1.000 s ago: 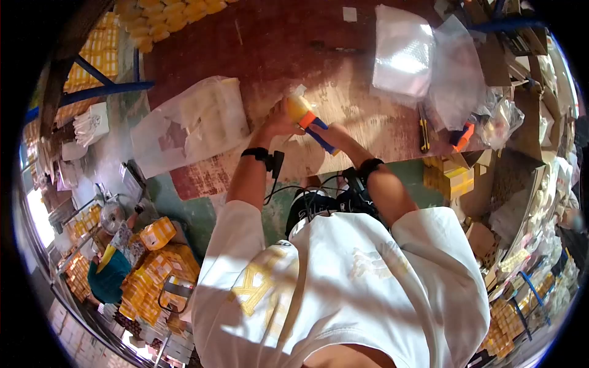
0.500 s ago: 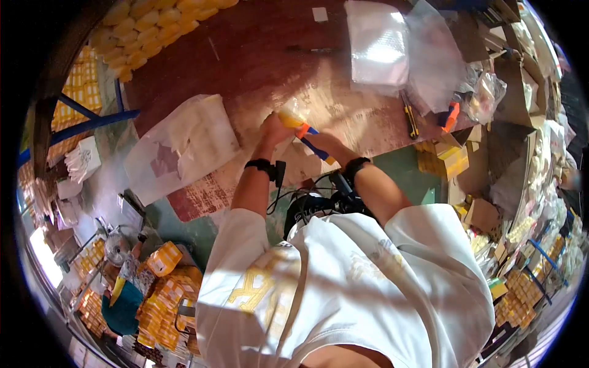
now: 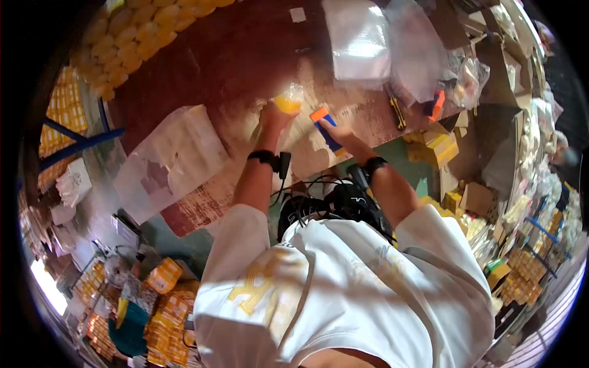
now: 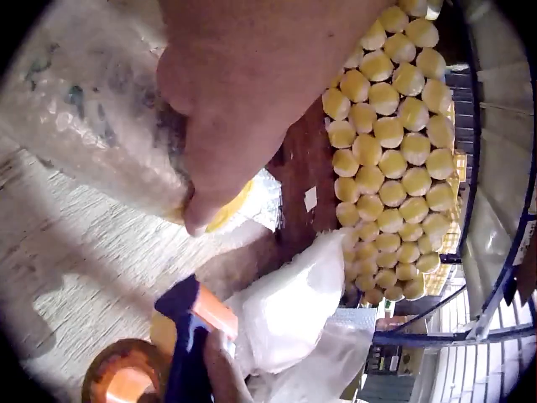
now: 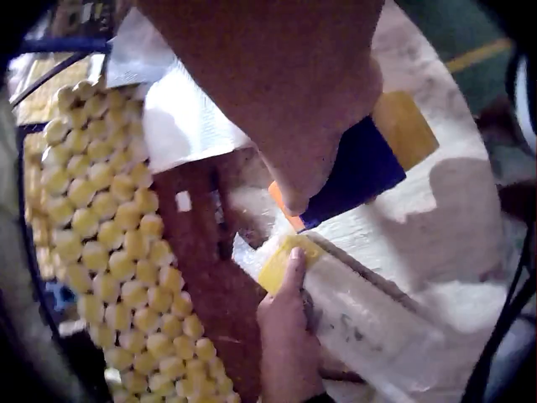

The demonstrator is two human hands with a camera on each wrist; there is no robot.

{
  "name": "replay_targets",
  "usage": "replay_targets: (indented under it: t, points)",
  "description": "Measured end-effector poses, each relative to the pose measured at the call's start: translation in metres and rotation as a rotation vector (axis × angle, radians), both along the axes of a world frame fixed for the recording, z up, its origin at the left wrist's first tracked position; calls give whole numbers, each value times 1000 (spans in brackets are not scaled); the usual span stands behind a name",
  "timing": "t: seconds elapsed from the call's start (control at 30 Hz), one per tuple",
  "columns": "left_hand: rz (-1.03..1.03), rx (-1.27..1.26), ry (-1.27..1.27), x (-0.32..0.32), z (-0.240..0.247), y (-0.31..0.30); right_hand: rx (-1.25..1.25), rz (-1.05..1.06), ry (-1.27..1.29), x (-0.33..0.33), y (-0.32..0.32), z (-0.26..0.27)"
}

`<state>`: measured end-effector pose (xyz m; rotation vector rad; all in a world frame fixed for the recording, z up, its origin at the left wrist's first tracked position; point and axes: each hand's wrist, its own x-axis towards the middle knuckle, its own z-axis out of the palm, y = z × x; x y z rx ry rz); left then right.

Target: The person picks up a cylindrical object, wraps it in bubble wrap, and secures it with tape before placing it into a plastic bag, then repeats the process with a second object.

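Note:
My left hand (image 3: 276, 121) grips a package (image 5: 369, 315) in clear bubble wrap, its thumb along the side in the right wrist view. Yellow tape (image 5: 285, 264) covers the package's end, and a flap of clear wrap sticks out past it. My right hand (image 3: 341, 133) holds a blue and orange tape dispenser (image 5: 361, 172) with a tape roll (image 4: 126, 374) on it. In the head view the dispenser stands a short gap to the right of the package. Much of the package is hidden behind my left hand there.
A worn red table (image 3: 245, 55) lies beneath both hands. A sheet of clear wrap (image 3: 202, 135) is at left, with plastic bags (image 3: 359, 46) at the back right. A utility knife (image 3: 397, 111) and an orange tool (image 3: 437, 105) lie at right. Yellow-ended packages (image 4: 390, 168) are stacked at the far left.
The tape dispenser was against the package's yellow end and now stands apart from it to the right. Both hands keep their hold. The head view has shifted.

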<state>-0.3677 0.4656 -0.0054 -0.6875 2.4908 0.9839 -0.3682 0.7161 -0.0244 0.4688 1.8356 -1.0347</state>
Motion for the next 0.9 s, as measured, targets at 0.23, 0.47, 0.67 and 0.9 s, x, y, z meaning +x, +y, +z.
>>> replay_targets:
  t: [0.23, 0.47, 0.67, 0.9]
  points:
    - [150, -118, 250, 99, -29, -10, -217, 398, -5, -22, 4, 70]
    - [300, -220, 586, 188, -9, 6, -246, 714, -22, -11, -85, 82]
    - [415, -83, 551, 209, -38, 25, -32, 783, 26, 19, -155, 85]
    - [467, -361, 393, 181, 33, 17, 91, 708, 78, 37, -144, 66]
